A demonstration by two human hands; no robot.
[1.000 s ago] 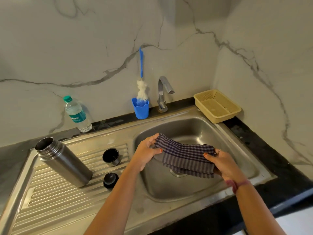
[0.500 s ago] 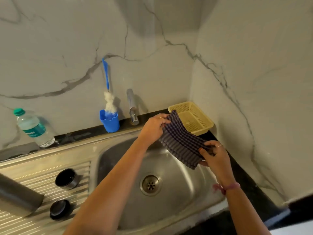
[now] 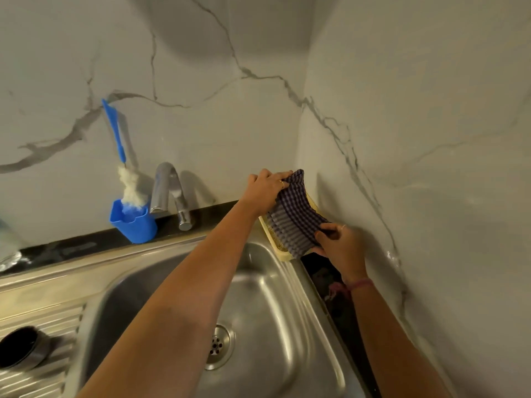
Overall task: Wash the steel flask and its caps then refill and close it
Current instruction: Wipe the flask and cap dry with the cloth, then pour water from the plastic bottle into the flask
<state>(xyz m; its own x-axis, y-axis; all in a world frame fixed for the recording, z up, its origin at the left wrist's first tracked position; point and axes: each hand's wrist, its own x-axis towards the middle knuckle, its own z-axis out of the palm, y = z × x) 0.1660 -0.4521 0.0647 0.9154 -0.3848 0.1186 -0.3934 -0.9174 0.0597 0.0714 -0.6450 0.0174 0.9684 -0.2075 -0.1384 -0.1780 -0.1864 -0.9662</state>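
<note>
Gripping the soft, limp dark checked cloth by opposite edges, your left hand and right hand are both pinching it over the yellow plastic basket beneath.

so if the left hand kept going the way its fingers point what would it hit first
The left hand, gripping the purple checked cloth, points toward the corner over the yellow plastic basket. Going straight on, it would probably meet the marble wall first, though depth is unclear.
</note>
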